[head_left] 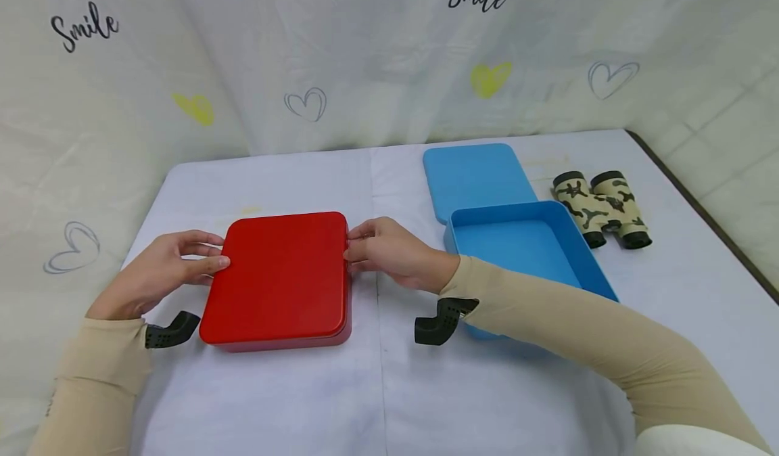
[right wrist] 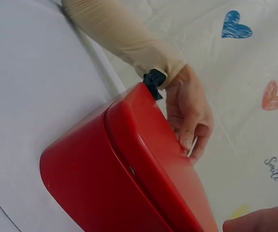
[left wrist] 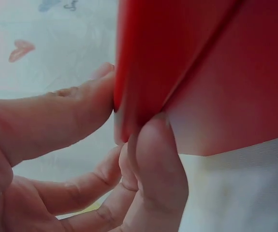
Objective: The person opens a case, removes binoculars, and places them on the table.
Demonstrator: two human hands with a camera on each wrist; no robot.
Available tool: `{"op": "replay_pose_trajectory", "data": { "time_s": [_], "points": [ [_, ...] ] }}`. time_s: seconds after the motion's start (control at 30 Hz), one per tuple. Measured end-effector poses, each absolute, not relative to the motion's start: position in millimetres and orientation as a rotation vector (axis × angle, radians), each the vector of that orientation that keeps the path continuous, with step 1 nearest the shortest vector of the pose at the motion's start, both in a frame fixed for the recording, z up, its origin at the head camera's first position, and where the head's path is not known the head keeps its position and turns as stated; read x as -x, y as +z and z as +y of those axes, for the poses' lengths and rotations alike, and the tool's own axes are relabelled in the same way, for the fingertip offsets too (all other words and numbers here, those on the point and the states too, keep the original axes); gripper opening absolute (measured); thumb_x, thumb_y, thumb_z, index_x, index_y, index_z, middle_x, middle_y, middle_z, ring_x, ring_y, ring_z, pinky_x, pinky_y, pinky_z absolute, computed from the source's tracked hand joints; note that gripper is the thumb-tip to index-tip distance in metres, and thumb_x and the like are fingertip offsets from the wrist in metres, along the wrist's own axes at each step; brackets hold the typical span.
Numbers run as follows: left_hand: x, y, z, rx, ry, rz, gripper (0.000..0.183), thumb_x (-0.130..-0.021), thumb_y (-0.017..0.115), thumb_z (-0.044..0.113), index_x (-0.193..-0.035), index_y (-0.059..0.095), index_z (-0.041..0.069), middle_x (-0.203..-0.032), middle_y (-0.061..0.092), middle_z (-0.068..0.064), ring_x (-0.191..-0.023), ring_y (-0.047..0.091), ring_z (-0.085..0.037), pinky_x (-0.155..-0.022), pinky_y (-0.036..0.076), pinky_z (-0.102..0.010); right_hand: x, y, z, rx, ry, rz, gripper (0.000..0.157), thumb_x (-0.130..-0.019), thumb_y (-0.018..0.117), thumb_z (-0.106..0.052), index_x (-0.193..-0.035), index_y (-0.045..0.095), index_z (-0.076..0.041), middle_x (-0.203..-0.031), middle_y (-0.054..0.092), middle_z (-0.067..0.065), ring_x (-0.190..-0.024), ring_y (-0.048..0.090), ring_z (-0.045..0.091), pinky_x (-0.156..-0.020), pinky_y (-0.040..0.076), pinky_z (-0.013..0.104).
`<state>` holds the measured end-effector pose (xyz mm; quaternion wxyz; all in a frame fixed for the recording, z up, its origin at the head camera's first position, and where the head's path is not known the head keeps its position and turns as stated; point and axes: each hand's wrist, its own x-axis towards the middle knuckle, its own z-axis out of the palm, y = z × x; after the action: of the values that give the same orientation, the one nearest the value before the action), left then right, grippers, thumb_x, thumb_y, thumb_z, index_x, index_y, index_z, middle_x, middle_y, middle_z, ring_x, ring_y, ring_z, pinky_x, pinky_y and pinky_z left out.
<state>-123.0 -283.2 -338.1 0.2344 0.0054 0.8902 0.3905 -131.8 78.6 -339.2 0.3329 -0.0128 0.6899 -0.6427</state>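
Head: the red box (head_left: 276, 280) sat left of the blue box (head_left: 520, 243), my half-closed right grip (head_left: 398, 253) holding the side facing it. Left wrist: my left grip (left wrist: 80, 118) pinched the lid (left wrist: 151, 53) edge. Right wrist: walls (right wrist: 90, 166) looked stiff, slippery; the seam (right wrist: 113, 145) offered purchase.

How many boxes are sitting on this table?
2: the red box between the left hand and right hand, and the open blue box to its right, partly hidden by the right sleeve.
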Motion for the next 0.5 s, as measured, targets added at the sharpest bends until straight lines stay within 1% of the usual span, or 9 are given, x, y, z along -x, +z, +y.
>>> {"op": "replay_pose_trajectory", "data": {
  "time_s": [0.07,0.13,0.2,0.3,0.37,0.43,0.5],
  "points": [
    [122,-336,-283,-0.007,1.076,2.447,0.065,-0.101,0.068,0.035,-0.149,0.043,0.0,-0.136,0.061,-0.022,-0.094,0.076,-0.016,-0.084,0.059,-0.02,131,-338,78,0.048,-1.657,1.836,0.042,-0.099,0.064,-0.009,-0.138,0.051,0.002,-0.127,0.067,0.016,-0.102,0.07,0.022,-0.105,0.058,0.041],
    [122,-334,-283,0.001,1.087,2.445,0.064,-0.1,0.068,0.034,-0.149,0.044,0.0,-0.132,0.064,-0.02,-0.093,0.076,-0.015,-0.084,0.059,-0.018,131,-337,76,0.058,-1.63,1.877,0.044,-0.096,0.068,-0.011,-0.135,0.053,0.001,-0.123,0.068,0.016,-0.101,0.072,0.023,-0.106,0.057,0.043],
    [121,-333,-283,0.011,1.098,2.443,0.064,-0.1,0.069,0.033,-0.148,0.045,-0.001,-0.126,0.068,-0.014,-0.092,0.077,-0.014,-0.084,0.059,-0.017,130,-336,74,0.06,-1.6,1.922,0.044,-0.094,0.071,-0.013,-0.133,0.054,0.0,-0.12,0.07,0.014,-0.099,0.072,0.022,-0.106,0.057,0.043],
    [121,-331,-284,0.018,1.083,2.45,0.064,-0.1,0.069,0.035,-0.148,0.047,0.0,-0.124,0.07,-0.011,-0.092,0.078,-0.014,-0.084,0.057,-0.015,131,-336,69,0.038,-1.549,1.997,0.044,-0.091,0.075,-0.014,-0.128,0.055,-0.002,-0.117,0.071,0.012,-0.099,0.072,0.021,-0.104,0.058,0.041],
    [121,-331,-283,0.02,1.066,2.458,0.064,-0.1,0.069,0.036,-0.148,0.047,0.001,-0.126,0.069,-0.013,-0.092,0.078,-0.015,-0.083,0.056,-0.014,131,-336,65,0.015,-1.519,2.043,0.046,-0.089,0.078,-0.014,-0.127,0.054,-0.003,-0.119,0.071,0.012,-0.102,0.071,0.021,-0.102,0.058,0.039],
    [121,-330,-281,0.02,1.049,2.466,0.064,-0.1,0.069,0.037,-0.149,0.047,0.001,-0.132,0.067,-0.018,-0.093,0.078,-0.015,-0.084,0.056,-0.016,130,-336,63,-0.006,-1.496,2.078,0.047,-0.088,0.079,-0.013,-0.127,0.053,-0.003,-0.121,0.07,0.012,-0.106,0.07,0.022,-0.1,0.058,0.038],
    [121,-330,-280,0.022,1.032,2.473,0.065,-0.1,0.068,0.038,-0.149,0.046,0.002,-0.135,0.065,-0.021,-0.094,0.078,-0.016,-0.091,0.059,-0.024,130,-336,61,-0.016,-1.482,2.094,0.049,-0.088,0.078,-0.011,-0.129,0.052,-0.003,-0.124,0.068,0.013,-0.11,0.068,0.024,-0.099,0.059,0.037]
  ]
}}
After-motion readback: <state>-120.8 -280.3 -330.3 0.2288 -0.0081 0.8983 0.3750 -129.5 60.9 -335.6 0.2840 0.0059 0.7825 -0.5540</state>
